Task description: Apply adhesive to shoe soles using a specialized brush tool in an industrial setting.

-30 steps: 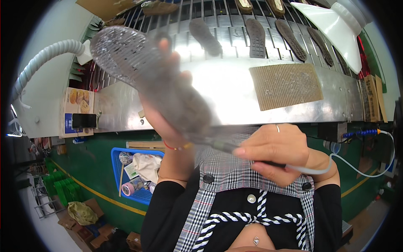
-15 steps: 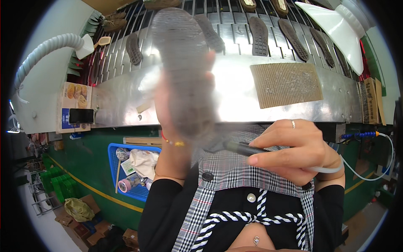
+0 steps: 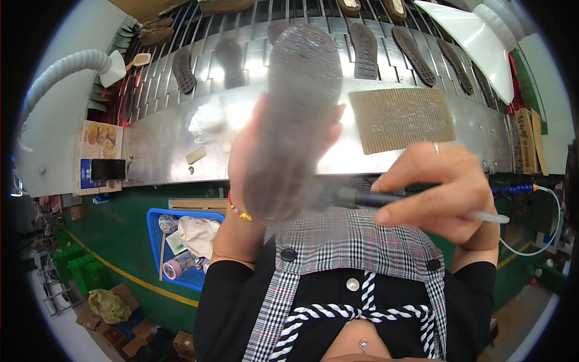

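Observation:
My left hand [image 3: 244, 142] grips a dark grey-brown shoe sole [image 3: 295, 102] around its middle, holding it up over the metal table's front edge. The sole is smeared by motion and its upper end looks glossy. In my right hand [image 3: 443, 196] is a slim brush [image 3: 374, 198] with a black handle and a pale rear end, pinched between thumb and fingers. Its blurred tip points left at the sole's lower part; I cannot tell whether they touch. A ribbed brown cardboard sheet [image 3: 403, 119] lies on the table beyond my right hand.
Several dark soles, including one sole [image 3: 364, 51], lie on the slatted conveyor [image 3: 265, 51] behind the metal table [image 3: 163, 157]. A white lamp-like hood [image 3: 476, 42] overhangs the right. A phone [image 3: 108, 169] lies at left; a blue basket [image 3: 158, 256] stands below.
The sole in my left hand has moved right and down. My right hand with the brush has shifted slightly right. The background has slid slightly left.

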A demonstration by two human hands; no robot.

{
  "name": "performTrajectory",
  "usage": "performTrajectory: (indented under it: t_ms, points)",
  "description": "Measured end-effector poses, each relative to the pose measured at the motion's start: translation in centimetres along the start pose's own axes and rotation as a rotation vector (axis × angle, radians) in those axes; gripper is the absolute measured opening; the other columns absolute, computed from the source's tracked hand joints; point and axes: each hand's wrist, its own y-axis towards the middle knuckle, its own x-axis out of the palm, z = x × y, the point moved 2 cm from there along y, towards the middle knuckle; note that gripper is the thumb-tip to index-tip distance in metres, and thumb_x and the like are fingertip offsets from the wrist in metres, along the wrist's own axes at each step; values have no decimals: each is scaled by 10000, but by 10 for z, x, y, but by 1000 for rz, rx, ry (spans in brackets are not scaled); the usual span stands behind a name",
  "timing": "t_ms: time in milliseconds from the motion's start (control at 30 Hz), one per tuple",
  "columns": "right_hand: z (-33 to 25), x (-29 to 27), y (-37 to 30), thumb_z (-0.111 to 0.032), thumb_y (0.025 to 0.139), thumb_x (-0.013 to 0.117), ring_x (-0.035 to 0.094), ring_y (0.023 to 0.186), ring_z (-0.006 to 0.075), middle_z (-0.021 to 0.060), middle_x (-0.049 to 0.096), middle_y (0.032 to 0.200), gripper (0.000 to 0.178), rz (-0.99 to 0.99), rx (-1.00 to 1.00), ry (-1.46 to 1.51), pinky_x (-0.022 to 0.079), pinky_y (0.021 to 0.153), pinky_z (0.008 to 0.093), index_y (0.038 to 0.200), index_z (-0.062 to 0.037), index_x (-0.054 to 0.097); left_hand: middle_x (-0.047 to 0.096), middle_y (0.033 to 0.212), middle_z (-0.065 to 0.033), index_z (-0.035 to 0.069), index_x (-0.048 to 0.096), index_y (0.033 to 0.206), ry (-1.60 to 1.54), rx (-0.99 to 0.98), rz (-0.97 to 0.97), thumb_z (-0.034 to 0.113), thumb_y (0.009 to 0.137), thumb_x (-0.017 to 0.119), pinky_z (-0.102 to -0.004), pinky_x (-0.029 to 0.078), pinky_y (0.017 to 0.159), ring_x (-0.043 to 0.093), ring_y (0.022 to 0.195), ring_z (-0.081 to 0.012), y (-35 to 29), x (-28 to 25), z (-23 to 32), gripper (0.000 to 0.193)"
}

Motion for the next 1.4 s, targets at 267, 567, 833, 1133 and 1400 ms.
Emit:
performTrajectory:
  t_ms: [267, 567, 833, 1133, 1400]
  points:
    - [5, -9, 0, -244, 737, 699, 678, 696, 264, 139, 704, 834, 214, 75, 28, -67, 504, 596, 341, 844, -87, 796, 440, 1431, -346, -36, 334, 1502, -294, -234, -152, 455, 1074, 293, -598, 473, 1047, 490, 1322, -447, -3, -5, 1, 652]
    - [4, -24, -2, -107, 702, 697, 651, 699, 273, 150, 696, 886, 235, -2, -24, 38, 493, 582, 352, 918, -55, 773, 444, 1440, -349, -69, 381, 1463, -158, -201, -168, 461, 1073, 296, -541, 517, 1016, 548, 1267, -443, -13, 6, 3, 664]
    - [9, -29, -8, -219, 743, 702, 682, 693, 263, 163, 717, 856, 213, 135, 23, -35, 500, 607, 332, 871, -78, 798, 405, 1479, -338, -67, 331, 1492, -251, -241, -122, 515, 1063, 234, -648, 442, 1044, 500, 1295, -494, -25, 6, 3, 729]
    - [11, -43, -13, -137, 757, 712, 658, 705, 273, 168, 701, 898, 225, 32, -31, -4, 497, 586, 345, 944, -34, 781, 360, 1508, -340, -49, 273, 1524, -247, -209, -94, 565, 1049, 223, -669, 376, 1088, 456, 1324, -517, -35, 10, 4, 778]
    - [12, -59, -15, -114, 749, 709, 654, 692, 259, 167, 698, 898, 237, -55, -106, -12, 495, 601, 342, 954, -18, 778, 292, 1536, -356, -54, 219, 1540, -278, -229, -84, 603, 1037, 200, -662, 348, 1110, 393, 1364, -533, -51, 5, 6, 828]
